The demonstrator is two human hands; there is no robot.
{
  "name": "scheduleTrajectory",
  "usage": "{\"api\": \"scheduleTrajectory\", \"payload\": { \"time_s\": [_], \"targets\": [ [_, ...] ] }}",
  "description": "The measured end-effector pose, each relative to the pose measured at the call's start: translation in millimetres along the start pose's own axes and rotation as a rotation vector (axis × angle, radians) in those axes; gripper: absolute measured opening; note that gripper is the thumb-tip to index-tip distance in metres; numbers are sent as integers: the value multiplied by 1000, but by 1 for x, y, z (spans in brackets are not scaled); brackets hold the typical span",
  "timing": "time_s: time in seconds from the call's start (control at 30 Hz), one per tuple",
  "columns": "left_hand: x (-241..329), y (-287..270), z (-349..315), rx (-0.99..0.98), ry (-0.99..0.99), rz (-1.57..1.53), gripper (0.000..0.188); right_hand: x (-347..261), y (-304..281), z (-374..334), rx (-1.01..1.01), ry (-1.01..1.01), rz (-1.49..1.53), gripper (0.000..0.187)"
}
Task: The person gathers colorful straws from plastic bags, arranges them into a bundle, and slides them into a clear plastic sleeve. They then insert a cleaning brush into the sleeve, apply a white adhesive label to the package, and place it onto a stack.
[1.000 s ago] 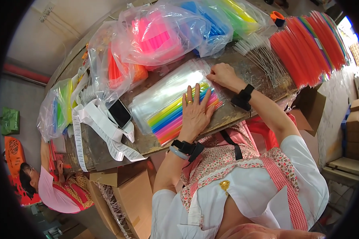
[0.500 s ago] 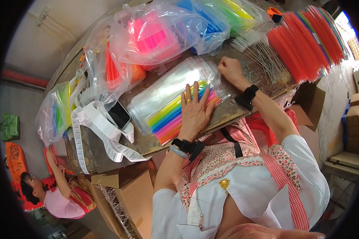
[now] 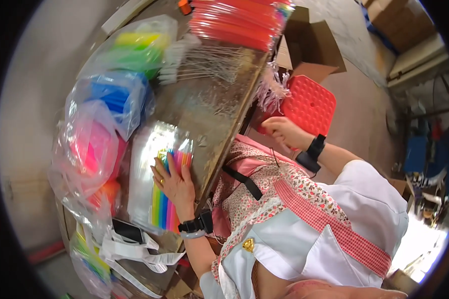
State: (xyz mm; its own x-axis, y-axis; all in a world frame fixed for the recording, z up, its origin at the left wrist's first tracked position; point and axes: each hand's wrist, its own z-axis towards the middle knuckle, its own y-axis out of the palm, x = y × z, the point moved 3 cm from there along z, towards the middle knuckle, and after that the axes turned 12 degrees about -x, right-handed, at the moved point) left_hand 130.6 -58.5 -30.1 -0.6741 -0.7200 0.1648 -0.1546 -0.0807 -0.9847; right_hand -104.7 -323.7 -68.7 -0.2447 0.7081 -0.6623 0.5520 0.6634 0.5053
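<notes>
My left hand (image 3: 176,187) lies with its fingers spread on a clear plastic bag of colored straws (image 3: 163,207) on the table. The straws run in bands of yellow, green, blue, pink and orange. Under and beside them is a stack of clear plastic bags (image 3: 140,187), shiny with glare. Off the table's edge, in front of a red stool (image 3: 312,105), hangs my right hand (image 3: 287,133). Its fingers are curled closed and slightly blurred; what they hold, if anything, is hidden.
Clear bags of blue (image 3: 107,94), pink (image 3: 92,149) and green straws (image 3: 139,50) line the table's far side. Thin wire brushes (image 3: 204,62) and a red straw bundle (image 3: 232,25) lie farther up. A phone (image 3: 128,231) rests by white label strips (image 3: 122,249). An open carton (image 3: 317,45) stands beyond the stool.
The view has swung to the right, bringing the red stool into sight. My right hand has left the tabletop and moved out past the table's edge. My left hand stays on the straws.
</notes>
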Motion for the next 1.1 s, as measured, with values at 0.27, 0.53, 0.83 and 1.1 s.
{"api": "scheduleTrajectory", "payload": {
  "time_s": [0.27, 0.53, 0.83, 1.1],
  "targets": [
    [-6, 4, -2, -1, 26, 60, 53, 8, -197, 19, 613, -238, -261, 14],
    [-11, 10, 0, 8, 52, 115, 53, 95, -259, 134, 486, -231, 535, 10],
    [-11, 7, -1, -15, 42, 100, 54, 89, -234, 189, 412, -552, 1023, 15],
    [-11, 4, -3, -26, 23, 95, 55, 82, -195, 195, 409, -647, 1208, 21]
  ]
}}
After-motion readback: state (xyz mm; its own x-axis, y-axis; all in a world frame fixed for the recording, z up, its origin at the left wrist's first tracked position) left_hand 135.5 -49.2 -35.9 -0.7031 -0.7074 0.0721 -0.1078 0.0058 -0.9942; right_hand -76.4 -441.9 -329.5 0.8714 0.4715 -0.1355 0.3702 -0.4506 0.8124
